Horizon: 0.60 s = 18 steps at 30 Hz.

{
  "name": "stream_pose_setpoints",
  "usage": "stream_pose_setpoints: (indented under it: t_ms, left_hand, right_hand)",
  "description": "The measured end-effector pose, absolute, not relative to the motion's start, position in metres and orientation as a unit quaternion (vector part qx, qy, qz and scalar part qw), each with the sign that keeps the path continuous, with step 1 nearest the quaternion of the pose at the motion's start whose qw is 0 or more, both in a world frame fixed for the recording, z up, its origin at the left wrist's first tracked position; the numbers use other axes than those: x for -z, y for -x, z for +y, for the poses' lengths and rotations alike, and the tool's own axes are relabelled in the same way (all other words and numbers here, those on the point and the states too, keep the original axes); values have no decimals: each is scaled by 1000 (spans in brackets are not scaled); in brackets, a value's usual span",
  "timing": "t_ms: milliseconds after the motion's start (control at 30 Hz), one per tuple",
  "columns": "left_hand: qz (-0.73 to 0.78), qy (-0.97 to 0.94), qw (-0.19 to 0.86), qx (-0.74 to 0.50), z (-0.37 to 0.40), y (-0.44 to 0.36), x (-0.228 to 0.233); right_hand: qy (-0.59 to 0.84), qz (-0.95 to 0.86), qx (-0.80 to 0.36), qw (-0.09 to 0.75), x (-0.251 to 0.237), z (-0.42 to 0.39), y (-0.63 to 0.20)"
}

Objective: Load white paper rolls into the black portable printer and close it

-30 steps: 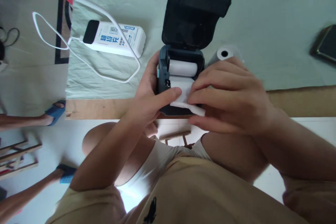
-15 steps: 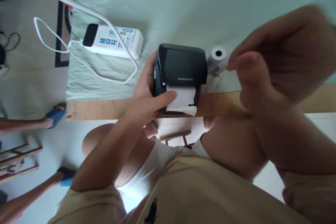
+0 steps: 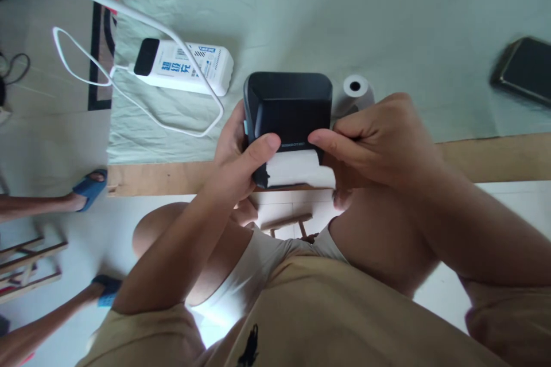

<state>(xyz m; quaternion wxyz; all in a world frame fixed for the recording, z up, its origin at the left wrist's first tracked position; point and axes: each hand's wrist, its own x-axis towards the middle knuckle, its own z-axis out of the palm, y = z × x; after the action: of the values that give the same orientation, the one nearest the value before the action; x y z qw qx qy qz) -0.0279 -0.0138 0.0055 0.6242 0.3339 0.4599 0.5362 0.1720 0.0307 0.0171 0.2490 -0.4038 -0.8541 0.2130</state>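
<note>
A small black label printer (image 3: 287,108) sits with its lid down at the near edge of the cloth-covered table. White paper (image 3: 297,168) sticks out of its front slot. My left hand (image 3: 239,160) grips the printer's left side, thumb on the front by the paper. My right hand (image 3: 381,140) holds the printer's right front corner, with fingers pinched at the paper's right edge. A spare white paper roll (image 3: 356,92) lies just behind the printer on the right.
A white power bank (image 3: 183,65) with a looping white cable (image 3: 124,94) lies to the left on the pale cloth (image 3: 387,23). A dark phone (image 3: 523,69) is at the far right. Another person's sandalled feet (image 3: 88,186) show at the left.
The printer's lid has gone from open to closed. My right hand lifted away high to the right, then came back down onto the printer's right front. The printer is now tilted up slightly.
</note>
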Motion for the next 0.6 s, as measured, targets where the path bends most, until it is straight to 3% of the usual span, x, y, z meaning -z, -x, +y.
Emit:
stream_pose_setpoints:
  t_ms: [133, 400, 600]
  left_hand:
    - [442, -264, 627, -585, -7, 24, 2]
    - [465, -251, 620, -580, 0, 30, 6]
    - [472, -231, 625, -577, 1, 26, 2]
  right_hand:
    - [423, -840, -114, 320, -11, 31, -170]
    - [399, -855, -173, 284, -18, 32, -174]
    - [393, -838, -98, 366, -26, 23, -173]
